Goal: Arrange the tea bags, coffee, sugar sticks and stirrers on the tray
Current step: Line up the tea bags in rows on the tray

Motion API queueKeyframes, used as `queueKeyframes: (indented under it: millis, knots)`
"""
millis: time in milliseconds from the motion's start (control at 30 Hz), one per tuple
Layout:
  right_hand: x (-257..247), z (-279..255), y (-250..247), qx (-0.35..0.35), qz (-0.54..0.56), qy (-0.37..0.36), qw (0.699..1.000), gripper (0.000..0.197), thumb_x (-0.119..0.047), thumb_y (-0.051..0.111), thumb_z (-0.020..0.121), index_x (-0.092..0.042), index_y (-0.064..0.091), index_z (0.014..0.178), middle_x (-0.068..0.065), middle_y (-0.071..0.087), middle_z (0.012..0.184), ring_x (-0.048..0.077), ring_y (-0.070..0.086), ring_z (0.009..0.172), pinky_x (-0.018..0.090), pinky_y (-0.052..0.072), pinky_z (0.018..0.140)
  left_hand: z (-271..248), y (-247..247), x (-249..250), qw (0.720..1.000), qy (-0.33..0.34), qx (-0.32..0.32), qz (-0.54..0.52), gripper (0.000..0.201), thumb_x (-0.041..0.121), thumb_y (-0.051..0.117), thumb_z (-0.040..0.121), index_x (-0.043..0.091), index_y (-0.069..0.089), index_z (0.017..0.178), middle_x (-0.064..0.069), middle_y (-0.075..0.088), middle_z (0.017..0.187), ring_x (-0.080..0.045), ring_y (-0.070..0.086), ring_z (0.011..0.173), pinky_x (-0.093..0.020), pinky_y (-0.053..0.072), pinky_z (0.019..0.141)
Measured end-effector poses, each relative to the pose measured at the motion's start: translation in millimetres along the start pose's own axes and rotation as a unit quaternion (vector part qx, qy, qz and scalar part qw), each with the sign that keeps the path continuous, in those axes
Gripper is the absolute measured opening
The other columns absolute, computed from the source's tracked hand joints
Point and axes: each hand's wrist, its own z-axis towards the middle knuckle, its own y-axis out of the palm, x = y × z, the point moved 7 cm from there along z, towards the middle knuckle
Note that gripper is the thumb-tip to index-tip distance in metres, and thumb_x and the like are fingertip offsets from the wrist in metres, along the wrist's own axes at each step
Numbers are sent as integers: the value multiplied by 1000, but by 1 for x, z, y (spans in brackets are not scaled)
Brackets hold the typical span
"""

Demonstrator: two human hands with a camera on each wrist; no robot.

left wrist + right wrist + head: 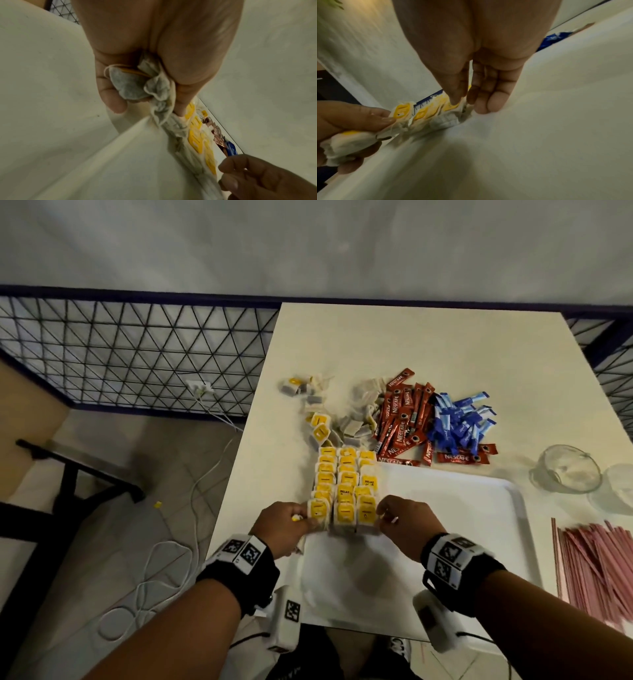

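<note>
**A:** At the near end of the tea bag rows [344, 491], along the tray's [479, 542] left edge, both hands are busy. The left hand [284, 525] is clenched round a bunch of spare tea bags [137, 86] while its fingertips touch the row's left side. The right hand [404, 525] is pinching the nearest bag on the right side, thumb against fingers.

**B:** So the rows are getting squared up? What about the rest?

**A:** That's my guess. Further back on the table [445, 344], past the tray's far edge, loose tea bags [346, 416] sit in a heap, then the red coffee sticks [407, 422], then the blue sugar sticks [459, 419]. Stirrers [603, 570] lie off the tray's right edge, near two glass bowls [565, 470].

**B:** Anything likely to go wrong?

**A:** Squeeze too hard and the overlapped bags could buckle or fan out. Those strings snag too, so lifting one could drag its neighbours. The fistful on the left looks crumpled already, and one may slip out.
</note>
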Motion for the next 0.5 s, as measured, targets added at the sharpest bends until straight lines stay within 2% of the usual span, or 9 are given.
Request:
queueKeyframes:
  millis: [67,167,233,300,367,500]
  knots:
    - [0,0,5,5,9,6,1000,13,-20,60,85,-24,61,98,-7,64,85,15,57,78,23,41,68,4,5,-2,1000,-5,-6,10,21,46,72,79,28,75,90,-1,70,77,-15,61,59,-30,55,66]
    - [-3,1,12,6,0,-7,1000,15,-21,61,84,-24,62,98,-1,67,90,19,59,81,26,46,71,9,11,-2,998,-6,-3,56,25,49,71,78,29,75,92,-1,72,90,-21,66,85,-30,53,78]
    - [-4,1,14,5,-2,-13,1000,16,-22,62,83,-23,62,99,1,67,92,19,59,82,26,45,73,11,12,-1,996,-7,13,83,25,49,69,79,28,74,92,-1,73,93,-21,65,92,-28,50,79]
    - [-6,1,15,7,-1,-17,1000,17,-22,62,83,-23,63,100,0,66,92,18,58,83,26,44,73,11,12,-1,994,-10,30,101,24,51,69,78,28,72,84,2,71,88,-21,64,90,-27,48,74]
    - [-8,0,15,15,0,-21,1000,18,-22,63,83,-23,64,100,1,65,91,19,58,83,26,45,74,9,11,0,994,-18,48,96,25,52,70,76,29,65,72,7,66,74,-19,63,80,-25,45,69]
    - [-8,-1,17,27,9,-30,999,16,-20,63,82,-22,65,98,1,62,89,18,56,79,24,43,71,2,9,6,995,-24,68,65,25,44,70,78,30,57,61,11,60,61,-10,58,59,-22,40,62]
